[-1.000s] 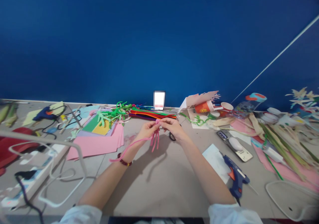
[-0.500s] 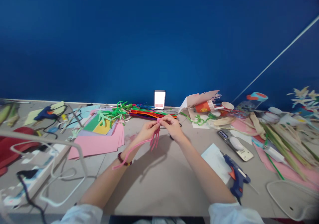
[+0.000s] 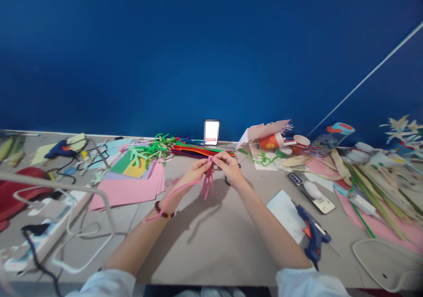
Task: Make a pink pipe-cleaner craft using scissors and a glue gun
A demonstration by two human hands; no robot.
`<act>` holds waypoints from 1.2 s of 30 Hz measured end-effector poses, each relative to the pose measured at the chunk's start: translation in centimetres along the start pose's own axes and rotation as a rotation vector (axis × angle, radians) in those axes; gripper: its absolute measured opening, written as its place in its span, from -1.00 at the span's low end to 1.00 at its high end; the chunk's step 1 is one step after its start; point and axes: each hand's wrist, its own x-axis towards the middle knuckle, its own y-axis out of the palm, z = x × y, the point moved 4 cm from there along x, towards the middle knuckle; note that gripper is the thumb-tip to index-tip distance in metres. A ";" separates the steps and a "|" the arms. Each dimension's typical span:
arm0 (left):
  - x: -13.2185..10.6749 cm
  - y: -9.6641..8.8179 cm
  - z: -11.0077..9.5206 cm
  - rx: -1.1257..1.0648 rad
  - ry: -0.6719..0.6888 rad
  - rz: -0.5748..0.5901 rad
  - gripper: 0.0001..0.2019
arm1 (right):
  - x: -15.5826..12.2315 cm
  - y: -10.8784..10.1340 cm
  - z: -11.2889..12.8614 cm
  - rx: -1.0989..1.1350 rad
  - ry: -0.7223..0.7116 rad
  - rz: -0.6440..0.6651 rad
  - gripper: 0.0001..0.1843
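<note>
The left hand [image 3: 197, 170] and the right hand [image 3: 230, 168] meet above the middle of the grey tabletop [image 3: 218, 248], thumbs and fingertips closed in a pinch on a small bunch of soft pink fuzzy strands [image 3: 207, 187]; the bunch is held up between them at its gathered upper end, several strands hanging below the fingertips, while one longer strand trails back across the left wrist and forearm; just what the fingertips do at the gathered end is too small to tell; the left wrist wears a dark red beaded bracelet [image 3: 167, 213], and the trailing strand passes close by it; beyond the hands lies a bundle of thin multicoloured fuzzy stems [image 3: 201, 150], with a phone with a bright white screen [image 3: 211, 132] upright behind it, near the deep blue wall [image 3: 211, 59]; left of the bundle sits a tangle of bright green fuzzy stems [image 3: 155, 148], partly over coloured paper, and nearer lie flat pink paper sheets [image 3: 128, 193]; to the right of the right forearm a dark blue glue gun with an orange trigger [image 3: 313, 239] lies beside a pale blue-white sheet [image 3: 284, 213]; farther up, a phone in a grey and cream case [image 3: 325, 205] lies with a rounded white object [image 3: 312, 190] on it.
</note>
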 end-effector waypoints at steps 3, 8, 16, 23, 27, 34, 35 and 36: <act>0.0 0.4 0.0 -0.026 0.011 0.059 -0.59 | -0.1 0.1 -0.2 0.084 0.141 0.028 -0.79; 0.1 -0.2 0.7 -0.029 -0.018 -0.010 -0.65 | -0.1 0.0 -0.1 0.095 0.132 0.040 -0.80; 0.2 -0.6 0.3 0.023 0.055 -0.108 -0.67 | 0.2 -0.3 -0.2 -0.073 0.023 -0.011 -0.79; 0.3 -0.2 0.2 0.127 0.140 -0.136 -0.68 | -0.2 -0.1 0.1 -0.293 -0.099 -0.052 -0.88; 0.3 -0.3 0.2 0.087 0.118 -0.153 -0.68 | -0.4 0.2 0.2 -0.309 -0.126 -0.021 -0.89; -0.2 -0.4 0.3 -0.155 -0.025 -0.011 -0.75 | -0.3 0.5 0.6 -0.256 -0.160 0.067 -0.87; -0.2 -0.4 0.3 -0.169 -0.036 0.005 -0.75 | -0.3 0.4 0.7 -0.249 -0.170 0.065 -0.86; -0.3 -0.4 0.2 -0.175 -0.043 0.009 -0.75 | -0.2 0.3 0.8 -0.238 -0.171 0.056 -0.86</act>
